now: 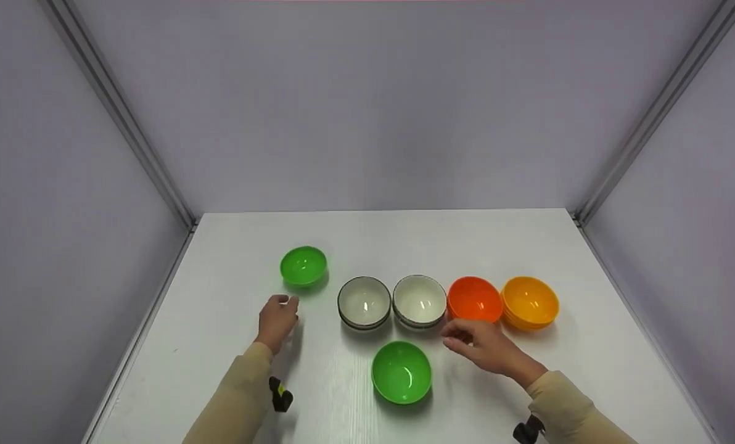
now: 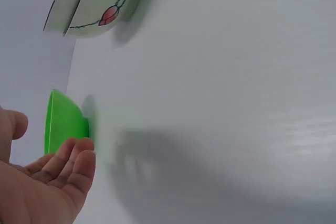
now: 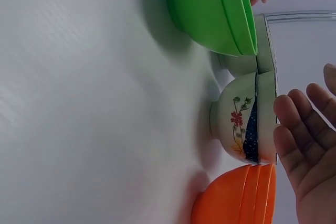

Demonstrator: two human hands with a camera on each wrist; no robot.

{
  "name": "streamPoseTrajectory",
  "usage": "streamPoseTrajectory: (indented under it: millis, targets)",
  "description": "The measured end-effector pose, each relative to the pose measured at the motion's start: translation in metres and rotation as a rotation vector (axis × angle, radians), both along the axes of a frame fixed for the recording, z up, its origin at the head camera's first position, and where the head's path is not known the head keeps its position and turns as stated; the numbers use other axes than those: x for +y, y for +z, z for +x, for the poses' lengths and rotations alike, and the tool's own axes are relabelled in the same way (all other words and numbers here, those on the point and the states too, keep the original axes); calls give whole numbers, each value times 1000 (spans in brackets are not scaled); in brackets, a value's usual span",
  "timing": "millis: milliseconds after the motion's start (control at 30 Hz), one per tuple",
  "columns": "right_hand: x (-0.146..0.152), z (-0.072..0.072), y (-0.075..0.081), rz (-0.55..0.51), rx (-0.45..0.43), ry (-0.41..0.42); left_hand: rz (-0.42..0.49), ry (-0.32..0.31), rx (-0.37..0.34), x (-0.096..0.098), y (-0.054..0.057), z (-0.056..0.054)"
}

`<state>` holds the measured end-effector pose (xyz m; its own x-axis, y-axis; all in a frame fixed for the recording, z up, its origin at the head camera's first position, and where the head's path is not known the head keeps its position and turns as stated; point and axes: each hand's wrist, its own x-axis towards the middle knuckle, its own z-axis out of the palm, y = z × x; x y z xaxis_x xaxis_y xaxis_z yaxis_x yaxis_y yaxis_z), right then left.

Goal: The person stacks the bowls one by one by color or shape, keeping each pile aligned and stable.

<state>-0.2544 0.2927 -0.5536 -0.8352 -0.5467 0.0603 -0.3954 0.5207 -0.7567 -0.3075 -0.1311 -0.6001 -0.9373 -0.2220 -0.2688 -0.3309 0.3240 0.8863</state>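
My left hand [image 1: 277,322] hovers with loosely bent fingers just in front of a lone green bowl [image 1: 304,266] at the back left. Its palm and fingers hold nothing in the left wrist view, where the green bowl [image 2: 67,121] stands beyond the fingertips. My right hand [image 1: 486,348], also holding nothing, is over the table in front of the orange bowls [image 1: 474,296]. Its fingers overlap a white floral bowl [image 3: 233,121] in the right wrist view. Nearest to me, between both hands, sits a green bowl stack [image 1: 401,373] with two rims showing.
Two stacks of white bowls, one left [image 1: 364,302] and one right [image 1: 420,301], stand side by side mid-table. Orange bowls, then yellow bowls [image 1: 529,302], continue that row rightward. Grey panels [image 1: 380,111] enclose the white table [image 1: 219,246] at the back and sides.
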Motion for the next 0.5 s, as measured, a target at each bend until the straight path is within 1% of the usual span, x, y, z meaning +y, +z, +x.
streamPoseTrajectory:
  millis: [100,200,400,500]
  targets:
    - [-3,1,2,-15,18,1,70,47,-48,3,3,-10]
    - [-6,0,0,-12,46,19,151,91,-74,5,4,-17]
    - [-11,0,-5,7,75,44,299,157,-105,9,4,-25]
    - [-14,0,-7,13,81,50,347,182,-110,10,3,-29]
